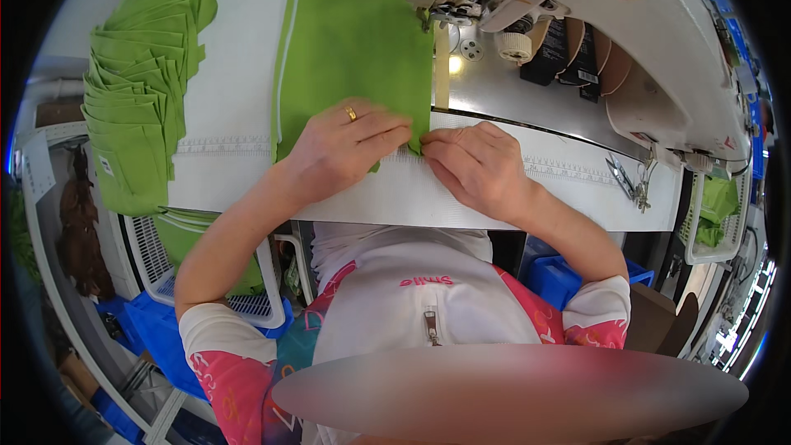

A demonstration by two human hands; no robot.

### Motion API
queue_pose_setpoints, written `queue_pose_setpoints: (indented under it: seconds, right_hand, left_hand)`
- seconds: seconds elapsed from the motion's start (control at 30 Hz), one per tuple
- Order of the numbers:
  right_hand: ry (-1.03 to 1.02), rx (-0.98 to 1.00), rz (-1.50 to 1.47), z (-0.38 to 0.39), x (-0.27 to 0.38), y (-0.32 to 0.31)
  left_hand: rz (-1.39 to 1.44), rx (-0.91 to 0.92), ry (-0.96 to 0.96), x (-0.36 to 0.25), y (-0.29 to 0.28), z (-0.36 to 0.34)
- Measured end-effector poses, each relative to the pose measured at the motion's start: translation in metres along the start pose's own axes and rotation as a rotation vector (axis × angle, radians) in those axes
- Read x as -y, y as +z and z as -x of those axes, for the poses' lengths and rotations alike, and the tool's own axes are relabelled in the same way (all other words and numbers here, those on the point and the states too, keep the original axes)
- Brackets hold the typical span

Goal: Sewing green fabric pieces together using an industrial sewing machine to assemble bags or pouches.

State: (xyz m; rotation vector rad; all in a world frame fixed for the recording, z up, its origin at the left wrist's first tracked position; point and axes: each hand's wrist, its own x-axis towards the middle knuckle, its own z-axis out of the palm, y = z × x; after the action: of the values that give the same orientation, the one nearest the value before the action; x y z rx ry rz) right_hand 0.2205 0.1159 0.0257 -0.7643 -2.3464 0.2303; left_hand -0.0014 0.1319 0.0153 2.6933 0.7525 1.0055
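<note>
A green fabric piece (353,41) with a white strip along its left side lies on the white, ruler-marked table (236,173) beside the sewing machine (618,41). At the fabric's lower right, my left hand (354,144), a gold ring on one finger, has its fingers curled onto the cloth, slightly blurred and partly hiding that edge. My right hand (474,165) pinches the fabric's bottom right corner, just right of my left fingertips. The machine's presser foot area (437,16) is at the fabric's upper right. A pile of green pieces (136,82) lies at the left.
A white basket (144,255) with green fabric stands below left, another (717,222) at the right. Blue bins (552,276) are under the table. Small scissors (622,177) lie at the table's right. Dark packages (568,53) sit under the machine arm.
</note>
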Motion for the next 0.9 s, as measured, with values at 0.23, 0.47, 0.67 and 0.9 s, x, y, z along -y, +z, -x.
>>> queue_pose_setpoints:
  seconds: [0.23,0.47,0.67,0.9]
  right_hand:
    - [-0.018,-0.017,0.045,-0.014,-0.027,0.005]
    - [-0.080,-0.019,0.115,-0.027,-0.050,0.008]
    - [-0.056,-0.014,0.149,-0.029,-0.065,0.006]
    - [0.044,0.041,0.196,-0.032,-0.073,0.010]
  left_hand:
    - [-0.039,0.016,0.015,0.027,0.003,-0.014]
    - [-0.123,0.110,0.044,0.051,0.001,-0.031]
    - [-0.098,0.146,-0.009,0.058,0.003,-0.032]
    - [-0.139,0.074,-0.042,0.091,0.014,-0.044]
